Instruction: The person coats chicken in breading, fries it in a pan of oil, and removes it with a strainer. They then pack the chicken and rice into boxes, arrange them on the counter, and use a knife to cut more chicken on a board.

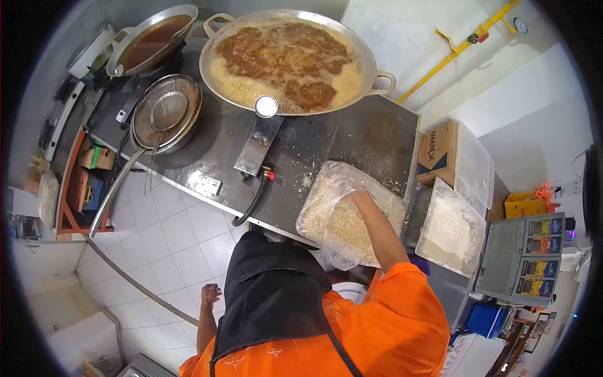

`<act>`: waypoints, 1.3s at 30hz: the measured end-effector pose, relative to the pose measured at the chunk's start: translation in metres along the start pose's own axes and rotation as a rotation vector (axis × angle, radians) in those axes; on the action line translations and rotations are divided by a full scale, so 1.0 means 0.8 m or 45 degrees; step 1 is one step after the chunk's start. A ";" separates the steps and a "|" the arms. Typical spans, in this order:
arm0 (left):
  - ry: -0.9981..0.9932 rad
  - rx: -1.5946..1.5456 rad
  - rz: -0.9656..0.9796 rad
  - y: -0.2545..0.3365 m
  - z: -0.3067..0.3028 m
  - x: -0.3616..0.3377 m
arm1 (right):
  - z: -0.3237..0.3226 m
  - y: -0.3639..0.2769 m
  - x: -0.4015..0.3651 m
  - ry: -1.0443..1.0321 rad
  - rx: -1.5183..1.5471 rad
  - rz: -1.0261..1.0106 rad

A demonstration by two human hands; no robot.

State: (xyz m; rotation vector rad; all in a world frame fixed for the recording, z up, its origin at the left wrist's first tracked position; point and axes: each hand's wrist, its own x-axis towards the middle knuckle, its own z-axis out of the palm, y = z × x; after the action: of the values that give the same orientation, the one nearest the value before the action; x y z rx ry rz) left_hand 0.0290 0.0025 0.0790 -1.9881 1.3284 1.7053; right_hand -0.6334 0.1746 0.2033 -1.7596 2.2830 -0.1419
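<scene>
Two hands: the right hand (pixel 339 182) wears a clear plastic glove; the left hand (pixel 210 293) is bare.
Right hand: reaches forward on an orange-sleeved arm, below the wok (pixel 289 60) and towards its right side. It presses down into the crumb tub (pixel 370 217), and the glove hides whether the fingers grip anything.
Left hand: hangs well below and left of the wok, over the white floor tiles (pixel 176 232). Its fingers are slack and half-curled, and it holds nothing.
Crumb tub: a clear container of pale crumbed pieces on the dark tabletop (pixel 364 135), on the person's side of the wok at the tabletop's near edge.
Wok: wide and two-handled, full of bubbling oil with brown pieces frying in it.
Flour tub (pixel 452 229): lower right of the wok, just beyond the crumb tub, holding white powder.
Cardboard box (pixel 438 151): right of the wok, above the flour tub.
Strainer (pixel 166 113): a round mesh skimmer resting in a bowl, lower left of the wok, with its long handle running down towards the floor.
Second pan (pixel 154 38): left of the wok, holding dark liquid.
Black hose (pixel 254 198): directly below the wok, hanging off the tabletop's front edge.
</scene>
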 end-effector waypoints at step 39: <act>-0.080 1.145 1.117 -0.140 -0.011 0.056 | -0.037 -0.116 -0.227 0.790 0.712 0.950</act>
State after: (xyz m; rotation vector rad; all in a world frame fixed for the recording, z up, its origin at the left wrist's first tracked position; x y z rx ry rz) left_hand 0.1129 0.0392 0.0000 -0.8657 2.5394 0.9796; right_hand -0.5111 0.3220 0.2787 -0.5664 2.7435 -1.1606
